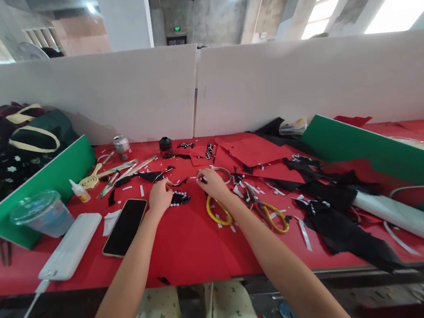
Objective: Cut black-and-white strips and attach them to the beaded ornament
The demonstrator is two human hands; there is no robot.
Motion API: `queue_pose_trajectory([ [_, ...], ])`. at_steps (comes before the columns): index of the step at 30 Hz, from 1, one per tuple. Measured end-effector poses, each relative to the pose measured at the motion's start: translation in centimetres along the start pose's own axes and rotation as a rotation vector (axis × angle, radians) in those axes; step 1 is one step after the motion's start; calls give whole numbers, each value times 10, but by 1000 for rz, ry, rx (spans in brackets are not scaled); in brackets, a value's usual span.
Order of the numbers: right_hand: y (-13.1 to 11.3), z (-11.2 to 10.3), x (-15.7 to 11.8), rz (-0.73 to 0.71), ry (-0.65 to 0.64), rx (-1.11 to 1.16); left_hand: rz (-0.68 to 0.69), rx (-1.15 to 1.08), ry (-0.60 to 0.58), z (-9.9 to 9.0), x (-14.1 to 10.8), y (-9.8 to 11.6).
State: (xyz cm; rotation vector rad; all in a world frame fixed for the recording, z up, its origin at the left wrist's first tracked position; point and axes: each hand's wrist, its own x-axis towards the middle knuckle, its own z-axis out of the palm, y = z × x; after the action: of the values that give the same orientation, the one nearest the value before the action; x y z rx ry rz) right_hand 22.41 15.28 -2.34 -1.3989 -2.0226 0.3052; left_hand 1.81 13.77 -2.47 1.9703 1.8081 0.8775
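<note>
My left hand [161, 195] is closed in a pinch over the red table, just left of a black fabric piece edged with pearl-like beads [180, 198]. What its fingertips hold is too small to make out. Opposite it, my right hand [214, 183] is also pinched, around something small and dark that I cannot name. A pale ring-shaped band [225, 174] lies behind that hand. Close to my right wrist are a yellow loop handle [215, 212], partly hidden by the arm, and yellow-handled scissors [269, 213].
At left are a phone [126, 228], a white power bank [70, 247], a lidded plastic cup [44, 214] and a glue bottle [80, 191]. Black fabric scraps [335, 220] and a white cordless-looking tool [399, 214] lie right. Green boards [389, 160] flank the table.
</note>
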Motion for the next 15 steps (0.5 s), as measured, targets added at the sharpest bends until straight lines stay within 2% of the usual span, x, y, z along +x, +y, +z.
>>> queue_pose_trajectory([
  [3, -4, -18, -6, 61, 126, 258, -6, 38, 17, -2, 0, -1],
  [6, 3, -63, -26, 104, 342, 346, -10, 56, 28, -3, 0, -3],
  [8, 17, -110, -48, 131, 511, 277, 8, 75, 32, -2, 1, -5],
  [10, 37, -166, -78, 169, 709, 142, 32, 106, 35, -2, 2, -6],
  [13, 78, -252, -135, 300, 1047, -102, 66, 141, 49, 0, 4, -9],
  [15, 109, -298, -175, 375, 1274, -235, 76, 147, 59, 2, 6, -11],
])
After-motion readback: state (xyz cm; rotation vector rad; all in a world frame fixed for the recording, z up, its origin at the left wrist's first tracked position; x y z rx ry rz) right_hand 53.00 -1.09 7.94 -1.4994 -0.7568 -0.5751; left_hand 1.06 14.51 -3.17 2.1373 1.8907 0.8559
